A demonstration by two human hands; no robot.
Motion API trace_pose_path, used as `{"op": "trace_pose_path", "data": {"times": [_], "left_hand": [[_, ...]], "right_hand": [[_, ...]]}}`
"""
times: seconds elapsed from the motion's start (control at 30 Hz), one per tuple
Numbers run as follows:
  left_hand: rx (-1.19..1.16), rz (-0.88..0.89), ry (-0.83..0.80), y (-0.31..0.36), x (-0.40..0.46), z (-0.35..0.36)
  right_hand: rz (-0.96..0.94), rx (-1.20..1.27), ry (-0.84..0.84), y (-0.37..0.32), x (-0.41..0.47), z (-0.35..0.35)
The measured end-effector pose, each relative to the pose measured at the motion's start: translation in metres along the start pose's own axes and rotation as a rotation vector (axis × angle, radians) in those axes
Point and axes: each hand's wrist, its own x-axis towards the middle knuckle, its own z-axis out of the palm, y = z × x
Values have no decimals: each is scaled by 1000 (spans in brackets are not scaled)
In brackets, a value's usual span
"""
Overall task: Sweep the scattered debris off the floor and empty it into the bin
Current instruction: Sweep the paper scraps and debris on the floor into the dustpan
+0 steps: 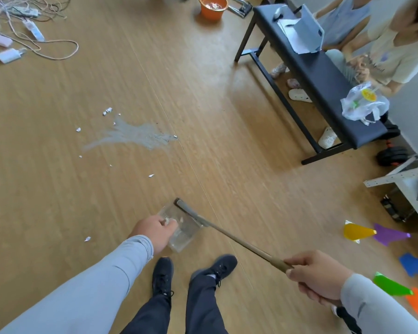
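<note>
Debris (pixel 130 135): scraps, grey smear, far left on floor (pixel 58 189)
Left hand (pixel 155 231): grips clear dustpan (pixel 181 235)
Right hand (pixel 317 276): curled round broom (pixel 229 233) handle; head at dustpan

Both arms in pale grey sleeves reach forward and down. The left hand (pixel 155 231) is extended lowest, knuckles up, its fingers curled in a grip near the floor. The right hand (pixel 317 276) sits higher and nearer the body, its fingers and thumb wrapped in a closed fist.
</note>
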Motion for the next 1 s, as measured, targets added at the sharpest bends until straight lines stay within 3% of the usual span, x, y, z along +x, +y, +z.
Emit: {"op": "trace_pose_path", "data": {"times": [0.23,0.8,0.93,1.0], "left_hand": [[-10,-4,8,1,3,-4],[-37,4,-49,-5,-1,-5],[-33,7,-55,-6,1,-4],[-36,13,-36,-7,2,-3]], "right_hand": [[-43,-77,168,-23,30,43],[69,52,39,9,6,1],[43,-224,203,16,1,14],[41,-199,170,15,6,32]]}}
